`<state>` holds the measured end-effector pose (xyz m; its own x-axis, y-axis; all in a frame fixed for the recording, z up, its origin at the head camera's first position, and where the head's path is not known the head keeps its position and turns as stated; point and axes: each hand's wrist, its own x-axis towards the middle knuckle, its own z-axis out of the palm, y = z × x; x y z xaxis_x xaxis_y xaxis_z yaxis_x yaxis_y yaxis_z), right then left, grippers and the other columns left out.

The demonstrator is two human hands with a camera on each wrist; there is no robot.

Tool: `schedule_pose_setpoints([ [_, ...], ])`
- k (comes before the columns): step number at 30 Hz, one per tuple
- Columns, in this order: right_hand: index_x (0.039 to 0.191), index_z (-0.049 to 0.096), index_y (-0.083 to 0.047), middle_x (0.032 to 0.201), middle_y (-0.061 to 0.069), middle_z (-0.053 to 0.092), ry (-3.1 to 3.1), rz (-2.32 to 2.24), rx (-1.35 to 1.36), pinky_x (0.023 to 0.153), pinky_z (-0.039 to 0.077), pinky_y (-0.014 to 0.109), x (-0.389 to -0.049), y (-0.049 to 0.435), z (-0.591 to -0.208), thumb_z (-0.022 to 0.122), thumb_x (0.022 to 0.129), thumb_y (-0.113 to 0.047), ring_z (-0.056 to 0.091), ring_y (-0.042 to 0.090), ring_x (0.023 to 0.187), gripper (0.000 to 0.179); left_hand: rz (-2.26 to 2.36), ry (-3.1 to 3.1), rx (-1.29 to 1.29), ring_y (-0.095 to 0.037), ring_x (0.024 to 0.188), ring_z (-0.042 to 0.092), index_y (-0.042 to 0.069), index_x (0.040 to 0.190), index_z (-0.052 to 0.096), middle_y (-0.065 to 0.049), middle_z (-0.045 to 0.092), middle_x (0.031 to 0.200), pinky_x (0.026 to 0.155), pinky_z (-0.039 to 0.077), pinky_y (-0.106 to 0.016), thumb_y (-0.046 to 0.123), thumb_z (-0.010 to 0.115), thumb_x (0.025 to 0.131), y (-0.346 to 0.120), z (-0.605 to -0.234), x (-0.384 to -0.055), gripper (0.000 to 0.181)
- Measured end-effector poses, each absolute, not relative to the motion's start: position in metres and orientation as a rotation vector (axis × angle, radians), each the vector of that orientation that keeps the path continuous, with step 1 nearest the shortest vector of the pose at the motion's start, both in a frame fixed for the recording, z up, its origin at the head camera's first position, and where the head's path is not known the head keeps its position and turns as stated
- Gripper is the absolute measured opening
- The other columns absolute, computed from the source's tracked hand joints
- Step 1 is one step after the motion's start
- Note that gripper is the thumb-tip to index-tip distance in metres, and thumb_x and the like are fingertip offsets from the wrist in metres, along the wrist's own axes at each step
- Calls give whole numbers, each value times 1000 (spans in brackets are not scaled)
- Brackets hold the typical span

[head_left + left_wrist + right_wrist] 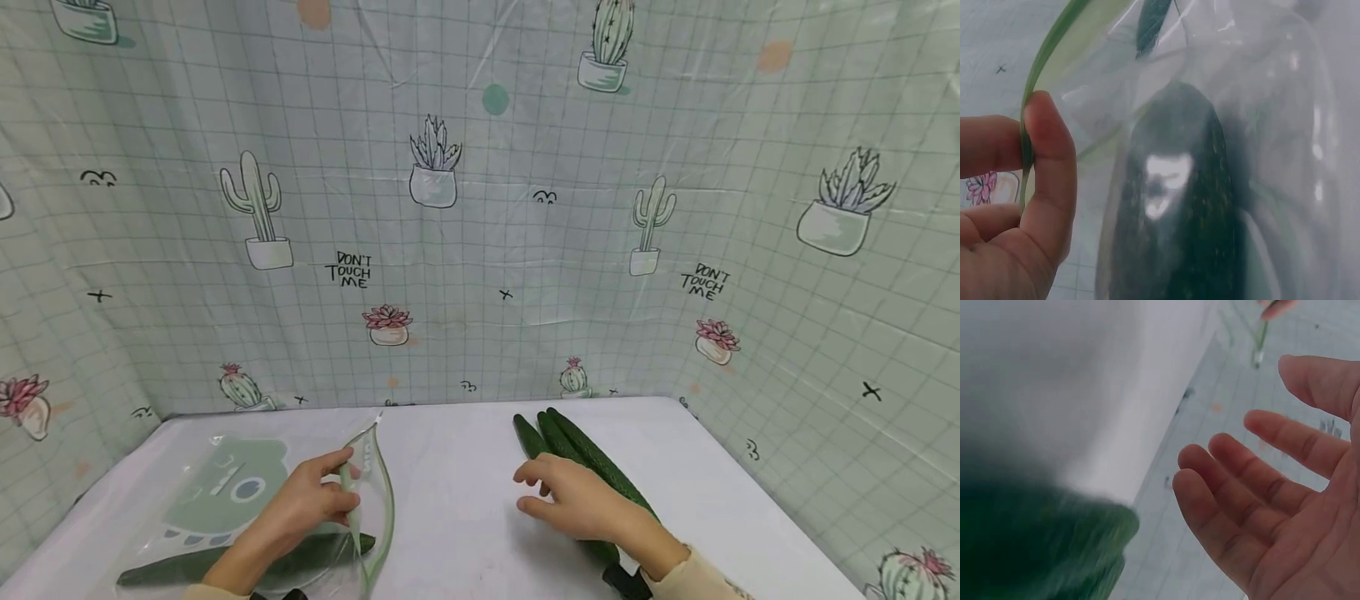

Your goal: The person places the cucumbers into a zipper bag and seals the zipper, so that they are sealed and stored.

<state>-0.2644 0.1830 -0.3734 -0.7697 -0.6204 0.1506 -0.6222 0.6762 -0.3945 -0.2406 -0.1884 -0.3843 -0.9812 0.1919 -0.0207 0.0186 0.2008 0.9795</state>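
On the left of the head view lies a clear zip bag (225,446) with a green cartoon print and a green-edged mouth. My left hand (307,498) pinches one side of that mouth between thumb and fingers, and the mouth gapes toward the right. Inside the bag is a dark green cucumber (168,570), seen through the plastic in the left wrist view too. My right hand (573,500) hangs over several loose cucumbers (588,446), its fingers spread and relaxed with nothing in them. The hand and forearm partly cover these cucumbers.
A white table (450,508) carries everything. Behind it and along both sides hangs a pale gridded curtain (480,250) printed with potted cacti. Dark wrist straps (628,582) show at the bottom of the head view.
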Motion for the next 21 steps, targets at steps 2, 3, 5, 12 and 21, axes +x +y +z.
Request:
schedule_pose_setpoints([
  [2,117,63,-19,111,-5,60,-2877,659,1020,69,48,26,-263,194,-373,59,93,-42,56,11,89,33,1897,2319,201,-20,68,54,-12,147,20,-23,46,121,64,55,-41,-7,63,83,-191,-386,-241,77],
  [3,118,63,-20,111,-4,60,-2879,655,1002,68,48,27,-262,199,-373,60,93,-42,57,11,88,34,1900,2310,200,-20,69,54,-11,147,19,-23,45,122,64,55,-41,-7,63,83,-192,-386,-241,77],
  [5,119,62,-20,111,-5,59,-2888,650,966,67,48,27,-262,207,-374,60,93,-43,56,10,87,35,1902,2295,194,-20,69,53,-11,148,19,-24,45,123,65,55,-41,-7,63,84,-194,-386,-241,77],
  [12,121,62,-13,113,-1,59,-2901,622,907,66,47,29,-266,223,-378,67,90,-37,54,12,85,40,1897,2241,211,-18,70,51,-11,148,16,-25,42,126,67,55,-41,-5,63,86,-200,-386,-239,78],
  [21,121,61,-11,103,4,63,-2994,622,730,66,49,43,-267,225,-384,74,83,-33,60,25,91,46,1894,2246,234,-16,70,53,-12,148,15,-25,43,126,66,55,-39,-5,63,86,-201,-387,-240,78],
])
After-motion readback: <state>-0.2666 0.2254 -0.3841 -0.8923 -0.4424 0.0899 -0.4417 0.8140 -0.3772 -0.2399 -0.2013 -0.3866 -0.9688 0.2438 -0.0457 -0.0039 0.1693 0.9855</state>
